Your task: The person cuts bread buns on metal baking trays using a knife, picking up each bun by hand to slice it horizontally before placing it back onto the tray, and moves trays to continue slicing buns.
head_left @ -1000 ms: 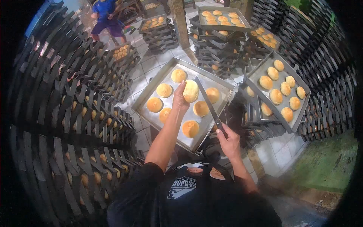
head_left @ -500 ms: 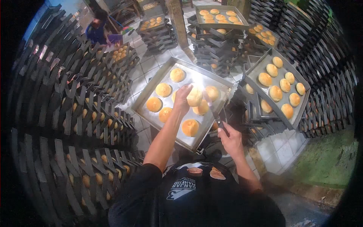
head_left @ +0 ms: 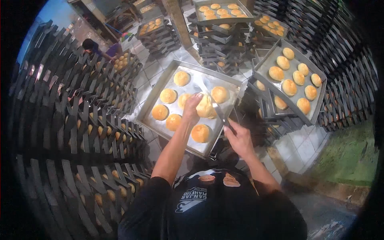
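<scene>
A metal tray (head_left: 152,129) of round golden buns lies in front of me. Above its middle, my left hand (head_left: 192,108) grips a bun (head_left: 205,107). My right hand (head_left: 239,138) is closed round the dark handle of a long knife (head_left: 217,109). The blade slants up and left, against the right side of the held bun. Beside that bun sits another bun (head_left: 219,94) on the tray. One more bun (head_left: 200,133) rests near the tray's front corner.
A second tray of buns (head_left: 261,72) tops a stack at the right. Tall stacks of dark trays (head_left: 72,120) line the left side, and others (head_left: 348,88) the right. Another tray of buns (head_left: 249,17) stands behind. A person (head_left: 93,47) bends over buns at the upper left.
The knife blade has shifted left and up against the held bun, and my right hand has moved slightly left. The person at the upper left has leaned toward the buns. The view has shifted a little.
</scene>
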Tool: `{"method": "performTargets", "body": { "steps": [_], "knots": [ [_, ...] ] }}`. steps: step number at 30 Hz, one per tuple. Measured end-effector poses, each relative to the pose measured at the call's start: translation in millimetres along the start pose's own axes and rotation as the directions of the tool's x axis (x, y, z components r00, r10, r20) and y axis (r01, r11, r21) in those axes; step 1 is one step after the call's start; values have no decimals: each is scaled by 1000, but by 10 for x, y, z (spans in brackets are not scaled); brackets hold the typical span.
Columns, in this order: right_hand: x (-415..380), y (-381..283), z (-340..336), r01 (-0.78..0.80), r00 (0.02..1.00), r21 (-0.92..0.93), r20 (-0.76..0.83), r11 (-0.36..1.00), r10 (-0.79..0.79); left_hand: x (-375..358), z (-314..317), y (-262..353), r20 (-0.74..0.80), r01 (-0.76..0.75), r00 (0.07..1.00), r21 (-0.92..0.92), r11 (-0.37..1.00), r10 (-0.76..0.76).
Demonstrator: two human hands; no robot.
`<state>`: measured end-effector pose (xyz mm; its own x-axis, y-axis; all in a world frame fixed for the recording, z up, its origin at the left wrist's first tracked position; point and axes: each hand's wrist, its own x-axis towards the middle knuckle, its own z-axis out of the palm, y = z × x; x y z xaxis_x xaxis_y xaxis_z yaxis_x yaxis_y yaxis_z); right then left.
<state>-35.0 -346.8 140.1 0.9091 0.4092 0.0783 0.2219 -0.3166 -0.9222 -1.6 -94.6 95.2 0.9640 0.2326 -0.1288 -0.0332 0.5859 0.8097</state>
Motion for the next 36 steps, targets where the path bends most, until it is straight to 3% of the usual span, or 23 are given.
{"method": "performTargets", "body": {
  "steps": [4,6,8,9,12,14,18,21,24,25,28,32,34,36],
  "knots": [
    [176,-65,-41,-23,996,92,82,996,15,85,1,11,-50,16,999,-57,998,-19],
    [-12,-33,-102,60,996,-23,61,998,-58,159,-181,104,-66,5,998,-108,994,-12],
    [-173,41,-94,21,998,50,51,999,-24,102,-167,216,-124,22,992,-68,997,-30],
    [-210,19,-89,-20,999,123,38,992,16,83,-160,207,-71,29,997,-20,999,-30],
    [19,-33,-42,4,1000,82,24,997,-6,12,23,-12,-14,2,1000,115,993,-1],
    [199,-90,-49,-7,999,88,44,996,3,25,87,-80,20,25,999,40,999,-26],
    [19,-15,-134,46,995,41,90,998,-49,118,-132,176,30,18,999,48,999,-19],
    [-143,25,-152,39,996,72,72,997,-45,73,-141,308,7,56,998,172,983,-58],
    [82,-127,-107,-34,994,50,103,998,29,79,-29,20,-40,53,998,144,988,-47],
    [190,-140,-71,24,995,21,97,999,-26,92,0,-87,-126,78,990,147,986,-59],
    [277,-84,-26,32,995,25,96,999,-34,147,-12,-2,-31,57,998,117,992,-54],
    [-38,54,-90,59,992,7,111,998,-60,155,-76,276,-94,54,994,74,996,-46],
    [-107,87,-34,-48,997,102,65,994,42,162,-59,204,-84,64,995,84,994,-57],
    [98,79,65,-19,998,66,55,998,16,175,47,15,-81,91,993,26,996,-88]
  ]
}}
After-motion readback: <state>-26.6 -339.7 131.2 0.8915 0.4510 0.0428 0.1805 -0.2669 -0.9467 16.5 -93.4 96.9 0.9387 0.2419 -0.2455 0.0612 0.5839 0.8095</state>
